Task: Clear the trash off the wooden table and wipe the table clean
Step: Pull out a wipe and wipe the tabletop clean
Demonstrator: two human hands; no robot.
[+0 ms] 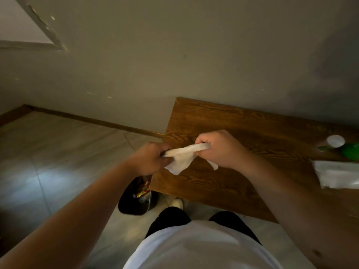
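Fingers of our left hand (153,159) are curled round one end of the white cloth (184,158); fingers of our right hand (219,148) grip the other end, so the cloth is stretched between them, w/ loose corners hanging down. Its long axis runs left-right, tilted a bit up toward the right hand.

L to R: the left hand sits just off the tabletop (242,121) edge, above the black bin (136,199) on the floor, which has wrappers in it. The cloth spans the table's left edge. The right hand is over the wood itself, so it's the nearer one for wiping; we'd judge the cloth has to come down flat onto the surface below and right of it.

Far right, well apart from both hands: a green bottle (349,150) w/ a white cap (335,141), and a clear plastic wrapper (338,175) beside it, prob. trash not yet cleared.
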